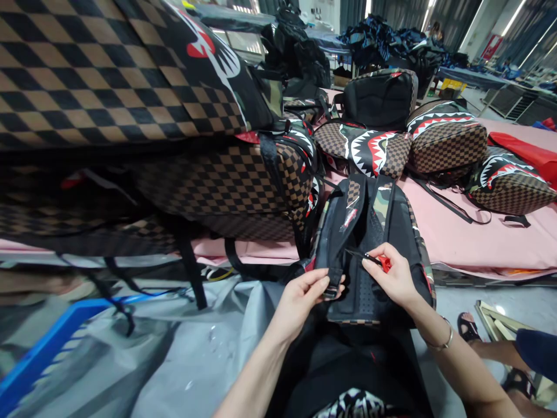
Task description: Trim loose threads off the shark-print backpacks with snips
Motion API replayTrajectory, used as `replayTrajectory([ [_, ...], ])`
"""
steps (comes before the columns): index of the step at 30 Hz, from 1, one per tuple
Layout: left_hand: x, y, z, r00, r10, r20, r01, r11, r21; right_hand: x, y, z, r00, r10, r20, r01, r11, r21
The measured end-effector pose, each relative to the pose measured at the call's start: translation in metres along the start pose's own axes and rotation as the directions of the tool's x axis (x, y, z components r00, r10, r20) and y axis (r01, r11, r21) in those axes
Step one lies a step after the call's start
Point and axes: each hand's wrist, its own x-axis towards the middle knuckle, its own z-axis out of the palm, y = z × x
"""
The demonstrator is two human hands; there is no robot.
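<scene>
A black backpack (399,223) lies with its strap side up at the table's near edge, its lower end toward me. My left hand (311,290) pinches a black strap with a buckle (331,290) over the backpack's left side. Closed around a small tool with red handles (384,262), my right hand (394,274) is above the back panel. The tool's dark, narrow tip points left, toward the shoulder strap (348,217). The fingertips of both hands are a short way apart.
Checkered backpacks (217,180) are stacked at the left, straps hanging down. More shark-mouth bags (448,136) lie on the pink table (452,232). A blue crate (56,337) with grey sheeting stands lower left. A person's legs and sandals (469,326) show at the lower right.
</scene>
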Motion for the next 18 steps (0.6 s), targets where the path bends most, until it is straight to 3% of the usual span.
replayTrajectory([
  [3, -0.001, 0.007, 0.006, 0.996, -0.068, 0.05, 0.081, 0.942, -0.326, -0.01, 0.004, -0.002, 0.99, -0.142, 0.021, 0.144, 0.984, -0.101],
  [8, -0.001, 0.003, 0.016, 0.994, -0.097, 0.058, 0.113, 0.875, -0.47, -0.018, 0.007, -0.008, 0.89, -0.446, 0.092, 0.454, 0.856, -0.247],
  [18, 0.001, 0.001, 0.017, 0.995, -0.077, 0.06, 0.096, 0.873, -0.479, -0.016, 0.009, -0.007, 0.855, -0.509, 0.1, 0.516, 0.813, -0.271],
])
